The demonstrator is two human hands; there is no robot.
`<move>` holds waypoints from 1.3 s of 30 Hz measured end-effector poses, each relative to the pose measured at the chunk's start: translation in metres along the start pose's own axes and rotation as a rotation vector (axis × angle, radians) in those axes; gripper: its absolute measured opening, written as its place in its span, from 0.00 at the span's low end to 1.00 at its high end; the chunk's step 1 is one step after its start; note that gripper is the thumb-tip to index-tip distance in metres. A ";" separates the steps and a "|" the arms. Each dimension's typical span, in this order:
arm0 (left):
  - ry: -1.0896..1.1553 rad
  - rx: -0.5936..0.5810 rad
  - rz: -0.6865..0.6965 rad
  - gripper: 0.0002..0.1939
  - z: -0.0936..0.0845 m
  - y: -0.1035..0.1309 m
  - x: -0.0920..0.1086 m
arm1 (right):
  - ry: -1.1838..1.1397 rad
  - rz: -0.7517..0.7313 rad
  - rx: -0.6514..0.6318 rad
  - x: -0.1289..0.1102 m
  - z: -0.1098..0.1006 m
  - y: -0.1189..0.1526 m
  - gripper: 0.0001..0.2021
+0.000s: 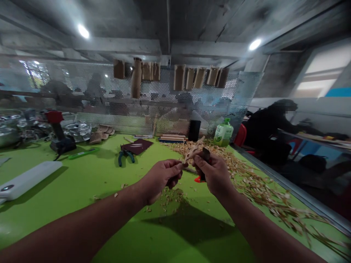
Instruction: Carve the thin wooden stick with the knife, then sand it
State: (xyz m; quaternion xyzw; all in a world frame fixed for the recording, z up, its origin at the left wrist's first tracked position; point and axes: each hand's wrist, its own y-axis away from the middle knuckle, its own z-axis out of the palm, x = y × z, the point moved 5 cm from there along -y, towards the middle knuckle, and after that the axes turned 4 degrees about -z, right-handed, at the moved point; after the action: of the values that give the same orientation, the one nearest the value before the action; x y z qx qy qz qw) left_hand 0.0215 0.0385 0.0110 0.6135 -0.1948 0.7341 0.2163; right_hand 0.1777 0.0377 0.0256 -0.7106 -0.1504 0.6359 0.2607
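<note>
My left hand (166,178) is closed in a pinch on one end of a small carved wooden piece (192,153), just left of the middle. My right hand (214,170) is wrapped round a dark flat strip (205,153), its fingers meeting the other end of the wooden piece. Whether the strip is sandpaper or a blade I cannot tell. Below the hands, small wood chips (172,197) lie on the green tabletop (120,223). An orange-red tip (197,179) shows just beside my right hand.
Curled shavings (255,182) cover the right side. Pliers (126,156), a brown sheet (138,146), a cordless drill (59,133), a white bar (33,179), and a green bottle (223,133) stand or lie around. A person in black (265,126) sits at right, beyond the table edge.
</note>
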 end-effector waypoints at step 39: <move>-0.156 0.092 0.052 0.15 0.002 0.009 0.014 | 0.746 -0.174 -0.185 -0.009 0.005 0.003 0.19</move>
State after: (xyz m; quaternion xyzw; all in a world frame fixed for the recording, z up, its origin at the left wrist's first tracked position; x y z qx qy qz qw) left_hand 0.0160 0.0314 0.0244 0.6727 -0.1927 0.6978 0.1529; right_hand 0.1708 0.0310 0.0310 -0.8980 -0.1616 0.2935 0.2853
